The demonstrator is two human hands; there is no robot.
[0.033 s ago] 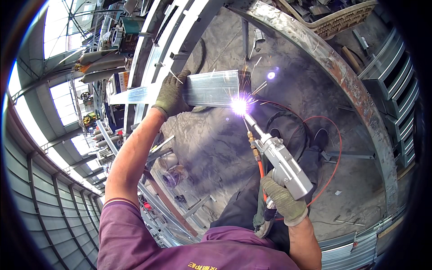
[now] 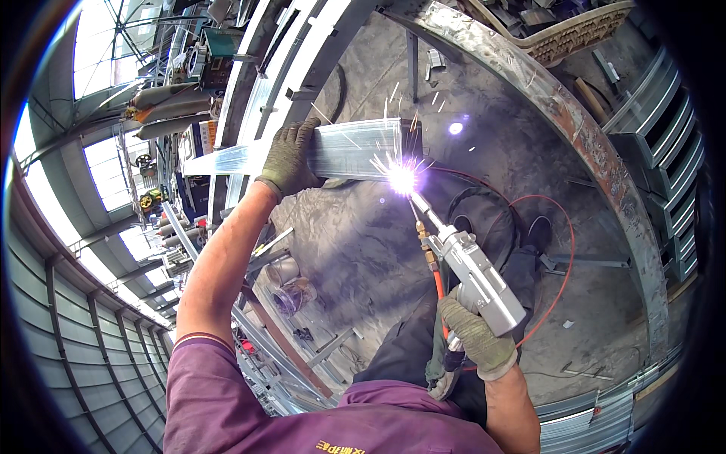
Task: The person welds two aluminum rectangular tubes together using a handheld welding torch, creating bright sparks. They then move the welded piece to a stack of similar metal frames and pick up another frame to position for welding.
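In an olive work glove, my left hand (image 2: 289,159) is wrapped over a shiny square metal tube (image 2: 352,150) that lies across the view. My right hand (image 2: 476,333), gloved too, grips a silver welding gun (image 2: 480,280) by its handle. The gun's thin nozzle points up and left to the near corner of the tube's right end. A bright white-violet welding arc (image 2: 402,179) burns there and throws sparks; its glare hides the joint and the nozzle tip. A brass fitting (image 2: 427,250) with an orange hose (image 2: 440,291) runs along the gun's left side.
A curved, rusty metal beam (image 2: 560,102) arches round the far and right sides. Stacked metal profiles (image 2: 665,159) lie beyond it at right. A thin red hose (image 2: 569,234) loops over the concrete floor near my shoes. Gas cylinders (image 2: 170,94) and a plastic-wrapped bucket (image 2: 293,295) are at left.
The sparks have spread differently around the arc, with more flying up and left. Both hands, the welding gun and the tube stay in place.
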